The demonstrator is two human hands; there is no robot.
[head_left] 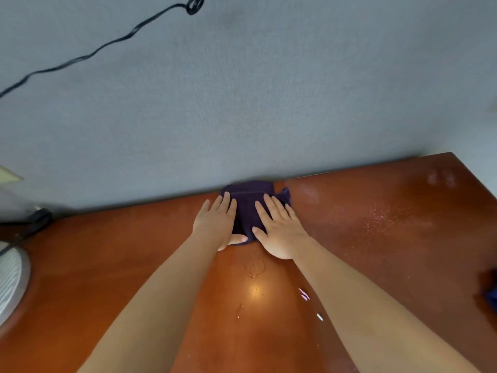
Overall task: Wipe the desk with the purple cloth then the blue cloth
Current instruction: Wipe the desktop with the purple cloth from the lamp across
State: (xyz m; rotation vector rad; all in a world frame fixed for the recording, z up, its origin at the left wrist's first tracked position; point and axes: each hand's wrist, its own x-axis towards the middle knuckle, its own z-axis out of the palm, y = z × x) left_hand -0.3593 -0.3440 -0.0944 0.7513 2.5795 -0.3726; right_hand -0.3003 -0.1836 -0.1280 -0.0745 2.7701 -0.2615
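The purple cloth (248,208) lies bunched on the reddish-brown wooden desk (376,251), at its far edge against the grey wall. My left hand (216,224) presses flat on the cloth's left side, fingers spread, thumb tucked under the near edge. My right hand (279,230) presses flat on its right side, fingers apart. Both forearms stretch out from the bottom of the view. A bit of the blue cloth (492,296) shows at the right edge of the desk, mostly cut off.
Wet droplets and streaks (387,216) glisten on the desk to the right and between my arms. A white ribbed round object (10,278) sits at the left edge. A black cable (88,53) runs across the wall, and a black plug (40,215) sits at the desk's back left.
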